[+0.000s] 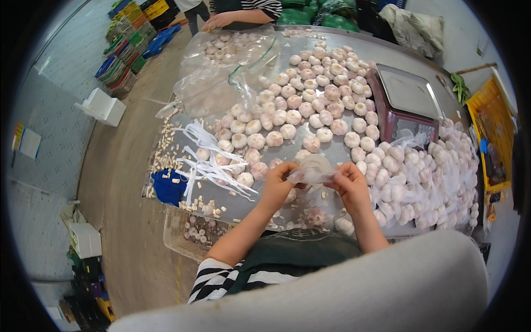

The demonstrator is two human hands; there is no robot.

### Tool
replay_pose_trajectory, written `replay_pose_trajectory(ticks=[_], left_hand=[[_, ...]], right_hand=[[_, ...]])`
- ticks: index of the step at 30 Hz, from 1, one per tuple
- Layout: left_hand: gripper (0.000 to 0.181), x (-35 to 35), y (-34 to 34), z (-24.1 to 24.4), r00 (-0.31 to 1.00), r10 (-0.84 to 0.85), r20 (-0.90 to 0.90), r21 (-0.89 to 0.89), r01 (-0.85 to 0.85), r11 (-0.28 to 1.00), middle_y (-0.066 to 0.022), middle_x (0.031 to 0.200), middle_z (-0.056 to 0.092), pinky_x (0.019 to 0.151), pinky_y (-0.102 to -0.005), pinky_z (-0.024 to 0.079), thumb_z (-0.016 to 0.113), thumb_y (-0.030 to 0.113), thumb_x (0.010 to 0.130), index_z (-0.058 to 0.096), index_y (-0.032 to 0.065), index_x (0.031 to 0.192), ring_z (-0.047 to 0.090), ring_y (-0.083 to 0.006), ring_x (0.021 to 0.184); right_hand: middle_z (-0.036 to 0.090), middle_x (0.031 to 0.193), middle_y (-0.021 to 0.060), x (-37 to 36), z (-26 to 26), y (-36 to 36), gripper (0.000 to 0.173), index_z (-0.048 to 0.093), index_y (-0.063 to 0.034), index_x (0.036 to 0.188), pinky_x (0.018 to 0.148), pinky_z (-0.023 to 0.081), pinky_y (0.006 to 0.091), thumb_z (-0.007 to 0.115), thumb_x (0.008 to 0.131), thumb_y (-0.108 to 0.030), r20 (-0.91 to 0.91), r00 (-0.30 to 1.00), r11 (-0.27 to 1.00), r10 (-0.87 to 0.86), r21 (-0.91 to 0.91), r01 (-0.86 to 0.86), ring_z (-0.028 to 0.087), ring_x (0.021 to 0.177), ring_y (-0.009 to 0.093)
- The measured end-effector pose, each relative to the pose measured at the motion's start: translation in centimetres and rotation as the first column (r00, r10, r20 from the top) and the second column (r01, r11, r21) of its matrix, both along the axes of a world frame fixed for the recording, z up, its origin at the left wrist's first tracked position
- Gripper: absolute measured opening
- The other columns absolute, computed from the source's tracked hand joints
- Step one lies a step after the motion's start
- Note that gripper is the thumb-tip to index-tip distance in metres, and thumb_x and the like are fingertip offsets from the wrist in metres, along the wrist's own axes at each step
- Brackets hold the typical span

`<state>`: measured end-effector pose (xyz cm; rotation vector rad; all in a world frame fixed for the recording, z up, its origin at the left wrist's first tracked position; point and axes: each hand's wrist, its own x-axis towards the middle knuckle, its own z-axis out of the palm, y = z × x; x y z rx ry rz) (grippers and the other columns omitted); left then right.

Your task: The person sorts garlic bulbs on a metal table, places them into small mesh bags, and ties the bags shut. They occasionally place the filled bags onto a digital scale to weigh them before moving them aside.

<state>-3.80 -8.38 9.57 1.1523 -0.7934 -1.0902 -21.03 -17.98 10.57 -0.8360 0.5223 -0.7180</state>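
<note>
My left hand [280,186] and my right hand [351,186] pinch the two sides of a piece of white mesh netting [312,175], held over a translucent round ring [316,164] at the near part of the metal table. Garlic bulbs [293,101] spread beyond my hands, and a few loose ones lie just below them. White strips [207,166] lie in a bundle to the left, across some bulbs. Netted garlic bulbs [419,182] are heaped to the right of my right hand. Whether the netting is fixed to the ring cannot be told.
A digital scale [408,103] stands at the right, near a yellow crate [493,137]. Cut stem pieces and a blue cloth [169,186] lie at the left edge. A clear plastic bag [215,83] holds garlic near another person's hand [220,20]. A basket [172,236] sits below the table edge.
</note>
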Motion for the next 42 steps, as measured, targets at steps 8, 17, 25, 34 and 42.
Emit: replay_pose_trajectory(ticks=[8, 17, 25, 34, 42], left_hand=[[0.004, -0.1, -0.8, -3.1, 0.533, 0.114, -0.839, 0.145, 0.017, 0.989, -0.0006, 0.081, 0.058, 0.068, -0.0285, 0.049, 0.052, 0.01, 0.087, 0.055, 0.0084, 0.089, 0.057, -0.0122, 0.079], [0.008, 0.6, -3.8, -7.2, 0.94, 0.11, -0.322, 0.083, -0.087, 0.993, 0.0069, 0.063, 0.044, 0.04, -0.0152, 0.024, 0.056, 0.017, 0.087, 0.054, 0.01, 0.089, 0.031, 0.0003, 0.046], [0.011, 3.0, -7.1, -18.7, 0.857, 0.08, 0.51, 0.275, -0.25, 0.928, 0.0006, 0.07, 0.055, 0.055, -0.0214, 0.039, 0.055, 0.016, 0.085, 0.055, 0.0051, 0.087, 0.05, -0.0089, 0.061], [0.027, 3.0, -5.0, -12.7, 0.955, 0.086, -0.283, 0.364, 0.024, 0.931, -0.0036, 0.078, 0.057, 0.05, -0.0188, 0.042, 0.059, 0.017, 0.083, 0.048, 0.0047, 0.105, 0.054, -0.0069, 0.065], [0.024, 3.0, -5.0, -12.5, 0.9, 0.097, -0.426, 0.305, 0.042, 0.951, 0.0014, 0.07, 0.052, 0.041, -0.0182, 0.033, 0.056, 0.01, 0.085, 0.048, 0.0075, 0.107, 0.045, -0.0058, 0.05]], right_hand=[[0.046, 0.059, -0.0047, 0.5, -2.1, 2.1, 0.017, 0.054, -0.0057, 0.096, 0.047, 0.034, 0.0207, 0.059, 0.082, -0.013, 0.041, 0.98, 0.855, -0.192, 0.498, 0.147, 0.04, 0.05, 0.005], [0.047, 0.062, -0.0031, 0.5, -6.4, -2.4, 0.008, 0.052, -0.0058, 0.086, 0.048, 0.036, 0.0198, 0.058, 0.084, -0.011, -0.262, 0.941, 0.936, -0.215, 0.219, 0.275, 0.046, 0.053, 0.005], [0.061, 0.085, 0.0194, 3.4, -11.3, -9.0, 0.022, 0.054, -0.0003, 0.075, 0.063, 0.046, 0.0404, 0.062, 0.073, -0.02, -0.806, 0.453, 0.552, -0.382, -0.592, -0.587, 0.058, 0.073, 0.034], [0.06, 0.078, 0.0148, 4.5, -12.9, -21.4, 0.042, 0.048, -0.0054, 0.094, 0.064, 0.047, 0.0406, 0.07, 0.063, -0.023, -0.626, 0.583, 0.442, -0.519, -0.78, -0.444, 0.058, 0.07, 0.032], [0.062, 0.091, 0.0121, 1.7, -1.5, -11.4, 0.037, 0.047, -0.0055, 0.111, 0.069, 0.05, 0.0298, 0.053, 0.083, -0.028, -0.041, 0.921, 0.888, 0.387, 0.284, -0.361, 0.061, 0.08, 0.02]])
